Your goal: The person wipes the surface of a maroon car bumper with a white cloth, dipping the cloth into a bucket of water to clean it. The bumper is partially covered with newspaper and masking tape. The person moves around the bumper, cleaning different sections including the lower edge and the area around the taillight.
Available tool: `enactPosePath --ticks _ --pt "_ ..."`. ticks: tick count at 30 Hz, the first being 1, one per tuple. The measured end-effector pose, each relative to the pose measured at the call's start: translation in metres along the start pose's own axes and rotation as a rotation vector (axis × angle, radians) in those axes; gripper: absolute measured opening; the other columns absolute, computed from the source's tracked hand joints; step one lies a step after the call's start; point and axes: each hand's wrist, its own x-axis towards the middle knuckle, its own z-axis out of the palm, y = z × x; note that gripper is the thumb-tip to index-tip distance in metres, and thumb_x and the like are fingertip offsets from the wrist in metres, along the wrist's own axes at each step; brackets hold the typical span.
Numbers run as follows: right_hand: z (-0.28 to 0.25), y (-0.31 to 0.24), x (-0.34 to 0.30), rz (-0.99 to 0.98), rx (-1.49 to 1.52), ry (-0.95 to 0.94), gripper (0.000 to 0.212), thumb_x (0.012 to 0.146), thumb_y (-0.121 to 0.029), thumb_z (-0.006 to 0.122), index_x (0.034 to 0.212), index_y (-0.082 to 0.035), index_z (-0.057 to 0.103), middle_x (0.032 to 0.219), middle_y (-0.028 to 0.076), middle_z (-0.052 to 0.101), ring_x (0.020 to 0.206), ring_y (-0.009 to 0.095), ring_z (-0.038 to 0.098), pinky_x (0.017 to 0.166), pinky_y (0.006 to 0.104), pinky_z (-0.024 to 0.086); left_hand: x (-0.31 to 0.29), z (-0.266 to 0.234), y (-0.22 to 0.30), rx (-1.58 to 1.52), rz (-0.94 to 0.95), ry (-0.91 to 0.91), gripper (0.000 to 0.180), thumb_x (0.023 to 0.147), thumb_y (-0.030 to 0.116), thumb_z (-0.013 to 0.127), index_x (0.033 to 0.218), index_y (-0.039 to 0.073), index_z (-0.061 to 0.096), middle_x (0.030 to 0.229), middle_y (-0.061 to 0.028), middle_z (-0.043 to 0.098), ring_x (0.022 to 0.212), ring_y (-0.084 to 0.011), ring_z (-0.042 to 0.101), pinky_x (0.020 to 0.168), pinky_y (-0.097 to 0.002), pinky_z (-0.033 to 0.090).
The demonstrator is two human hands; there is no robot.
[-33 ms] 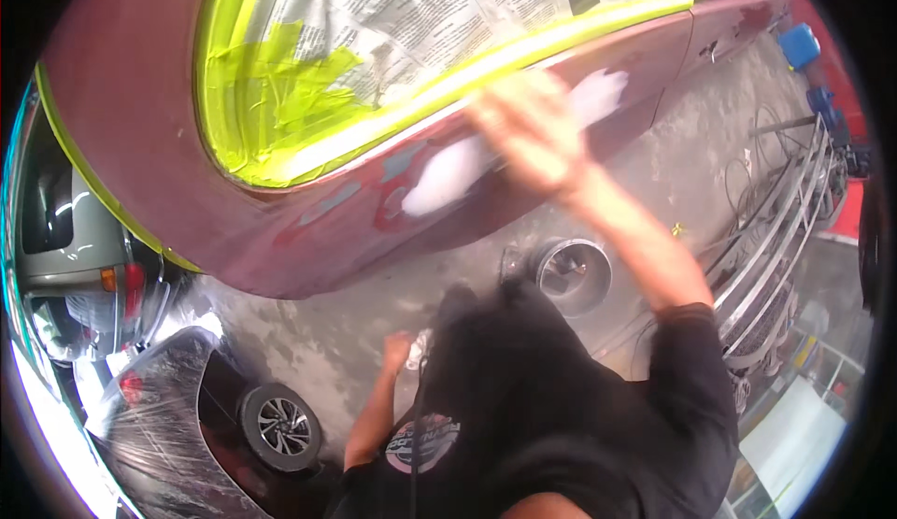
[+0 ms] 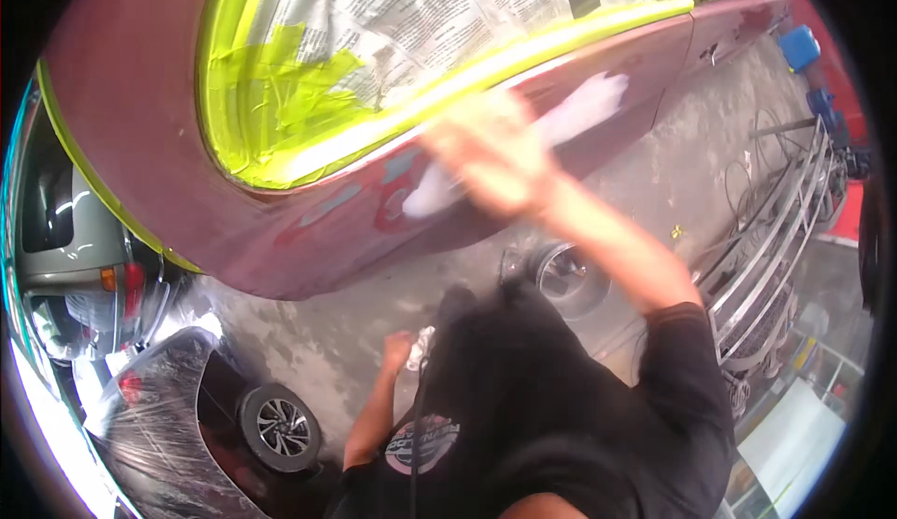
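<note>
Right hand (image 2: 486, 159) blurred on one red panel (image 2: 140, 127), grip unclear; left hand (image 2: 400, 351) grips one rag (image 2: 422, 346).

Wet grey concrete floor (image 2: 654, 173), chrome rack (image 2: 775, 257) at right, daylight

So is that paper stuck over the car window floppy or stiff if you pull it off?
Probably floppy and light: the paper looks like thin printed sheets with creases. It would likely tear easily, since it looks no thicker than newsprint. It may resist at first, because yellow-green tape holds its edges to the red car.
</note>
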Motion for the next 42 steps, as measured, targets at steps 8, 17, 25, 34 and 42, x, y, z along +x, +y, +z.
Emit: enactPosePath --ticks 8,17,25,34,42 --pt "-0.019 0.023 0.006 -0.057 -0.139 -0.035 0.037 0.065 -0.009 0.076 0.100 0.002 0.073 0.096 0.013 0.070 0.090 0.028 0.067 0.080 0.0422 0.055 -0.017 0.026 -0.024 -0.116 -0.009 -0.008 0.030 0.094 0.027 0.062 0.100 0.001 0.075 0.100 -0.0238 0.072 0.096 -0.0383 0.069 0.087 -0.0443 0.052" --pt "0.000 -0.002 0.030 -0.132 -0.004 -0.146 0.043 0.060 -0.008 0.075 0.102 0.002 0.072 0.096 0.013 0.068 0.088 0.030 0.068 0.076 0.0431 0.057 -0.038 0.023 -0.055 -0.241 -0.064 0.021 0.021 0.092 0.019 0.067 0.095 0.000 0.075 0.091 -0.0202 0.073 0.080 -0.0240 0.066 0.080 -0.0378 0.051" --pt "0.023 -0.029 0.037 -0.082 0.085 -0.068 0.031 0.070 -0.010 0.071 0.099 0.003 0.068 0.094 0.011 0.066 0.085 0.026 0.065 0.075 0.0404 0.056 -0.005 0.029 -0.047 -0.311 -0.139 -0.087 0.021 0.090 0.015 0.068 0.099 0.000 0.076 0.091 -0.0144 0.077 0.085 -0.0195 0.069 0.083 -0.0363 0.053" --pt "-0.018 0.038 0.003 -0.108 0.047 -0.061 0.027 0.069 -0.009 0.076 0.094 -0.001 0.069 0.095 0.009 0.068 0.091 0.026 0.068 0.076 0.0408 0.055 -0.003 0.006 -0.013 -0.037 0.073 0.118 0.019 0.093 0.016 0.070 0.097 -0.001 0.076 0.089 -0.0067 0.076 0.085 -0.0164 0.067 0.081 -0.0333 0.052" --pt "-0.044 0.066 0.001 -0.091 -0.020 -0.183 0.035 0.063 -0.007 0.073 0.096 0.001 0.071 0.094 0.009 0.067 0.086 0.026 0.067 0.073 0.0380 0.055 -0.030 0.023 0.002 -0.347 -0.150 0.091 0.017 0.093 0.013 0.071 0.100 -0.002 0.075 0.087 -0.0047 0.074 0.081 -0.0138 0.064 0.077 -0.0301 0.051"
